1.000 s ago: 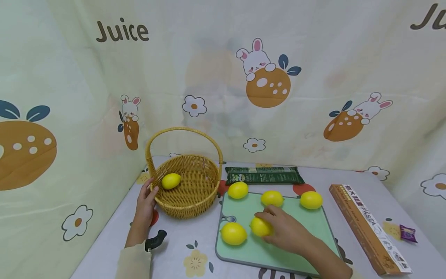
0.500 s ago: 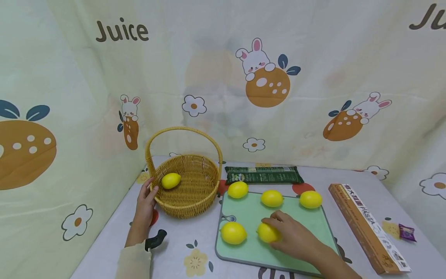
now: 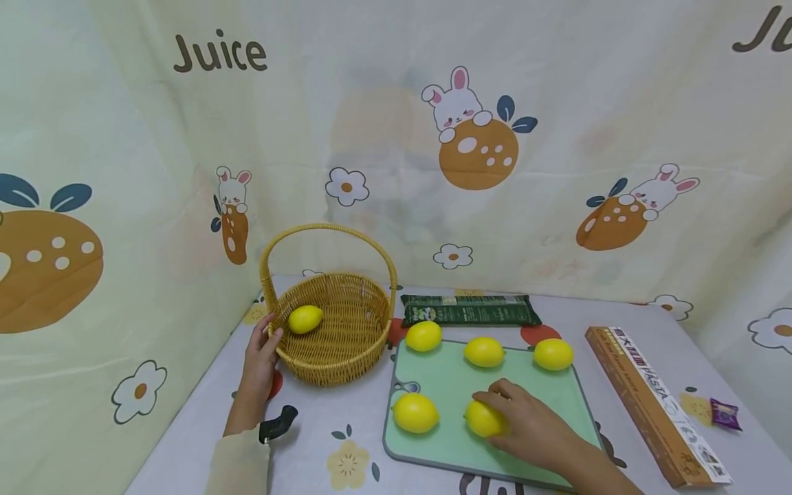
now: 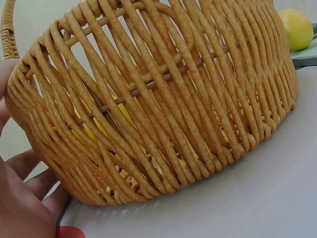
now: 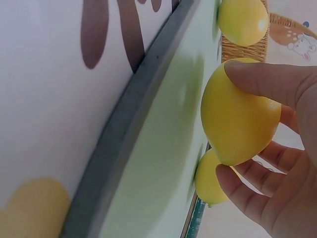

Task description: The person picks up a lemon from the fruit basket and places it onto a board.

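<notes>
My left hand (image 3: 262, 354) grips the left side of a wicker basket (image 3: 337, 372), fingers along its wall and rim. In the left wrist view the woven wall (image 4: 163, 99) fills most of the picture, with fingers (image 4: 29, 173) at its left end. One lemon (image 3: 305, 319) lies inside the basket. My right hand (image 3: 535, 423) holds another lemon (image 3: 485, 418) over the green cutting board (image 3: 452, 450). Seen from the right wrist, thumb and fingertips close around that lemon (image 5: 237, 116). A further lemon (image 3: 415, 413) sits on the board to its left.
Along the board's far side are three lemons, the left one (image 3: 423, 336), the middle one (image 3: 485, 351) and the right one (image 3: 553, 354). Behind them lies a green packet (image 3: 470, 311). A long pasta box (image 3: 656, 405) and a small purple wrapper (image 3: 724, 414) are on the right.
My right hand has shifted to the right and slightly nearer with its lemon, away from the lemon at the board's left. The left hand and basket stay in place.
</notes>
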{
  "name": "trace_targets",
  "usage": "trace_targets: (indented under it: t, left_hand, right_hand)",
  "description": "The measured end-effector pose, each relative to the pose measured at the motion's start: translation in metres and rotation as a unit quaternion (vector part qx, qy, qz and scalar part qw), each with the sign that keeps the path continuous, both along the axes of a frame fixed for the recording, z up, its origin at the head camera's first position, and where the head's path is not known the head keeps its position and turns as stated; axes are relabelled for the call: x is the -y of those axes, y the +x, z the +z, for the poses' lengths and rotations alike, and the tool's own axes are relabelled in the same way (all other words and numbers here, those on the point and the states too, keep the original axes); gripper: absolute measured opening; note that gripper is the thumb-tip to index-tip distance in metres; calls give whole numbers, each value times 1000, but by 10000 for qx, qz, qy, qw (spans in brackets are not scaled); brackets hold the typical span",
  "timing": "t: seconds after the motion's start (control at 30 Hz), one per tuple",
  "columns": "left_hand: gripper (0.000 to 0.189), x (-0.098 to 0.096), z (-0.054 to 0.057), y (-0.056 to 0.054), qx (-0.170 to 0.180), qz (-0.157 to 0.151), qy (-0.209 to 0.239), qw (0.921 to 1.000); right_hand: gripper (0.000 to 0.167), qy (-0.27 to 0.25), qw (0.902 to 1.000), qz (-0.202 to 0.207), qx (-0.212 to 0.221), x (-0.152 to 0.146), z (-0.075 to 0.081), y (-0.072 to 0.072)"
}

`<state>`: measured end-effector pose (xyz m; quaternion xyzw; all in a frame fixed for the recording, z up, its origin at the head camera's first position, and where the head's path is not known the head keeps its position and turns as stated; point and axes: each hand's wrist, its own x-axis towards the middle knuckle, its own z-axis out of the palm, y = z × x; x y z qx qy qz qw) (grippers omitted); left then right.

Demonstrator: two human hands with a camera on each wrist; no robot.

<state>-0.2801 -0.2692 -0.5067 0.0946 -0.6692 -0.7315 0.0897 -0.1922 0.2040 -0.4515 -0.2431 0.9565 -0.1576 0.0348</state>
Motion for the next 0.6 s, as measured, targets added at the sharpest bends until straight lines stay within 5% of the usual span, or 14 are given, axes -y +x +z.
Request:
trace_targets:
  t: [0.6]
  left_hand:
    - [55,1,0,-1,21,-1,-56,10000]
  right_hand:
    - [62,-91,10000,-20,25,-1,-4,5]
